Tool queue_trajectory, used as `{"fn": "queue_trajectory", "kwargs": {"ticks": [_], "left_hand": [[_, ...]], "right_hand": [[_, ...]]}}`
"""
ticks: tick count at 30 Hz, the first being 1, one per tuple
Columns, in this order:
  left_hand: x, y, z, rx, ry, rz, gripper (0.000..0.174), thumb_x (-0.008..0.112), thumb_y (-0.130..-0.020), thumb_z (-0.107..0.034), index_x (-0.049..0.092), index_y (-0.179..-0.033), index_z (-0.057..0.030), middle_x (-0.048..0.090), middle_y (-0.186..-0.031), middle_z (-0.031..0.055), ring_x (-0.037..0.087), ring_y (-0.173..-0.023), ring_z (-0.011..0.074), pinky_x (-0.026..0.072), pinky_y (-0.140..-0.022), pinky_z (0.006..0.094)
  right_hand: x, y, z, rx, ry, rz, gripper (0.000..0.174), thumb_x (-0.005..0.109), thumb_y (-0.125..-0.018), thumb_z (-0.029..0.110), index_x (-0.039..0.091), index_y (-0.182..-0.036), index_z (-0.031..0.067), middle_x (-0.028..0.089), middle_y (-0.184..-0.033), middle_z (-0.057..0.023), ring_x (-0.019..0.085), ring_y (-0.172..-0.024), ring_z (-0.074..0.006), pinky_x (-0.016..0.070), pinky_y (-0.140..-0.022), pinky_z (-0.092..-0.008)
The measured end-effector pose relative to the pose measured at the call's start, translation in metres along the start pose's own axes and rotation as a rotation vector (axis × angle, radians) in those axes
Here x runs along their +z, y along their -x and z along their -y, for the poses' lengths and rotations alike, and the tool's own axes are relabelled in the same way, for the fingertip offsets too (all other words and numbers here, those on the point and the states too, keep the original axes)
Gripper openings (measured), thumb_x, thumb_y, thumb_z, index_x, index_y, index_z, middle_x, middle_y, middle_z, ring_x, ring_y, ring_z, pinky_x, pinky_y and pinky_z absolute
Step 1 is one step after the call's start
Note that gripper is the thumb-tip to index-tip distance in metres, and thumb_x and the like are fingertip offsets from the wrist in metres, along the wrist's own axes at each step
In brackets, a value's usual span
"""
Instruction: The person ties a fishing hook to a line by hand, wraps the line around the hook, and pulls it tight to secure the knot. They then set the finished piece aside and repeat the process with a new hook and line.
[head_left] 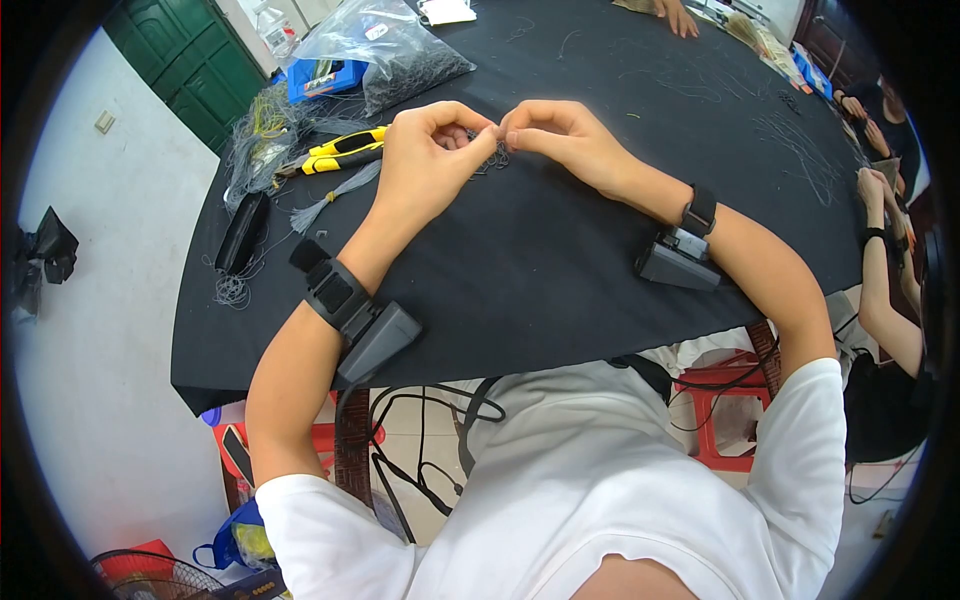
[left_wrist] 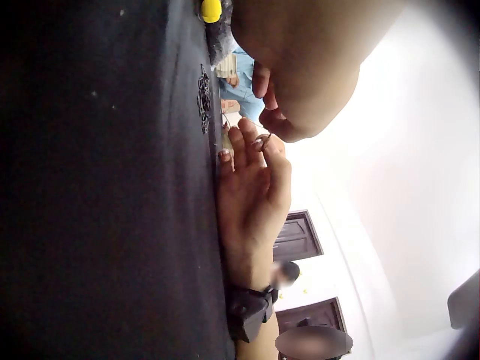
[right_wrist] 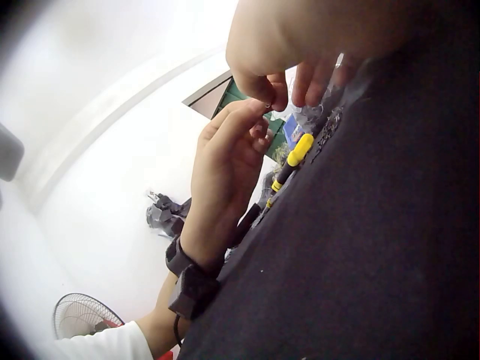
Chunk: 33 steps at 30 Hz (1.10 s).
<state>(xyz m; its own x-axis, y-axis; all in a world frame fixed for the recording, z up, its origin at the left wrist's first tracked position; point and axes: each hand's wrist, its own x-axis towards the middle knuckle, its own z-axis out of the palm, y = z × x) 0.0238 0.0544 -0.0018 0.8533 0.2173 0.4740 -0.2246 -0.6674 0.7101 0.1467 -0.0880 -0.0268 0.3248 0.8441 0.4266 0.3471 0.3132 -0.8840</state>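
Note:
Over the far half of the black-covered table, my left hand [head_left: 425, 155] and right hand [head_left: 570, 140] meet, thumb and forefinger tips together. Between them they pinch a small thin dark piece [left_wrist: 267, 139], which looks like a short bent wire or cord; most of it is hidden by the fingertips. In the right wrist view a tiny glint shows at the left fingertips. My right hand's other fingers are spread loosely in the left wrist view. Just beneath the hands lies a small heap of dark, looped pieces [left_wrist: 204, 101].
Left of the hands lie yellow-and-black pliers [head_left: 345, 150], a grey thread tassel [head_left: 335, 198], a black case [head_left: 243, 233] and tangled thread [head_left: 255, 140]. Behind are a clear bag of dark pieces [head_left: 415, 75] and a blue box [head_left: 322, 80]. Loose threads [head_left: 800, 150] and other people are at right.

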Motion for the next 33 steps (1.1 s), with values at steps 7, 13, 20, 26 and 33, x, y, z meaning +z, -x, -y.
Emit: {"fn": "queue_trajectory", "kwargs": {"ticks": [7, 13, 20, 26, 33], "left_hand": [[-0.009, -0.011, 0.023, 0.083, -0.017, -0.162, 0.014, 0.066, -0.071, -0.015, 0.066, -0.074, -0.0010, 0.056, -0.057, -0.0017, 0.045, -0.051, 0.0017, 0.0350, -0.048, 0.0171], [-0.030, -0.018, 0.035, 0.030, -0.039, -0.223, 0.016, 0.066, -0.072, -0.017, 0.067, -0.075, -0.0014, 0.059, -0.059, -0.0004, 0.048, -0.053, 0.0019, 0.0363, -0.049, 0.0174], [-0.064, -0.028, 0.050, 0.031, -0.055, -0.375, 0.017, 0.066, -0.071, -0.016, 0.066, -0.076, 0.0002, 0.061, -0.064, 0.0015, 0.054, -0.059, 0.0053, 0.0417, -0.057, 0.0177], [-0.085, -0.030, 0.061, -0.005, -0.059, -0.460, 0.017, 0.067, -0.071, -0.016, 0.066, -0.076, 0.0004, 0.061, -0.067, 0.0013, 0.054, -0.061, 0.0053, 0.0414, -0.057, 0.0179], [-0.105, -0.031, 0.073, -0.043, -0.079, -0.582, 0.017, 0.067, -0.072, -0.015, 0.065, -0.077, 0.0019, 0.060, -0.066, 0.0001, 0.051, -0.060, 0.0041, 0.0389, -0.056, 0.0171]], "right_hand": [[-0.002, 0.001, 0.002, 0.012, 0.053, 0.063, 0.013, 0.054, -0.084, 0.012, 0.060, -0.086, 0.0007, 0.057, -0.090, -0.0024, 0.052, -0.083, -0.0085, 0.0412, -0.079, -0.0239], [-0.002, 0.001, 0.003, 0.021, 0.058, 0.063, 0.013, 0.054, -0.084, 0.012, 0.060, -0.085, 0.0008, 0.057, -0.089, -0.0022, 0.052, -0.083, -0.0089, 0.0415, -0.080, -0.0241], [-0.002, 0.001, 0.003, 0.026, 0.075, 0.075, 0.013, 0.054, -0.084, 0.013, 0.060, -0.084, 0.0012, 0.057, -0.087, -0.0020, 0.052, -0.084, -0.0086, 0.0414, -0.080, -0.0240], [-0.001, 0.002, 0.005, 0.038, 0.051, 0.078, 0.014, 0.054, -0.084, 0.013, 0.060, -0.084, 0.0012, 0.057, -0.086, -0.0017, 0.052, -0.083, -0.0083, 0.0416, -0.080, -0.0239], [-0.001, 0.002, 0.005, 0.037, 0.060, 0.078, 0.014, 0.054, -0.084, 0.013, 0.060, -0.084, 0.0011, 0.057, -0.089, -0.0019, 0.052, -0.083, -0.0082, 0.0420, -0.079, -0.0240]]}}
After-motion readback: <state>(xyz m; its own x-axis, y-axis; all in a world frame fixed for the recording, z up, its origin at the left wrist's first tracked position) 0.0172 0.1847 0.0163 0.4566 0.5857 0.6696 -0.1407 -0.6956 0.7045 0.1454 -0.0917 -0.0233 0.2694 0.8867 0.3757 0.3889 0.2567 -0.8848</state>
